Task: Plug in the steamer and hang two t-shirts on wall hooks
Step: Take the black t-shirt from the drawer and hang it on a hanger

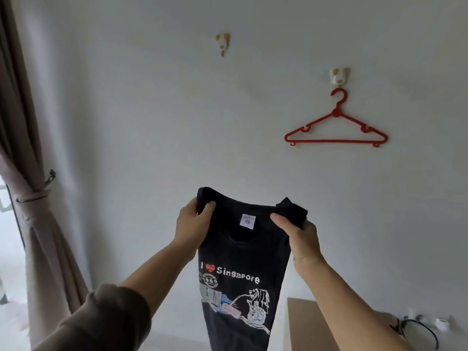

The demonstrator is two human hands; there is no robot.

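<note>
Just the one view here, from the person's head, wide-angle, facing a white wall point(152, 122) straight ahead and tilted slightly up. Forearms reach in from the bottom edge, close to the lens, while the wall stands farther off. A curtain point(38, 211) bends along the left edge; a wall hook point(222, 44) sits high near centre.

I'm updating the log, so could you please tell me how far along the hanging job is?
Done: no shirt hangs yet; the red hanger waits empty on the right wall hook, and the left wall hook is bare. In hand: the left hand and right hand grip the black t-shirt by its shoulders. Left: hanging both shirts; the steamer is out of view.
</note>
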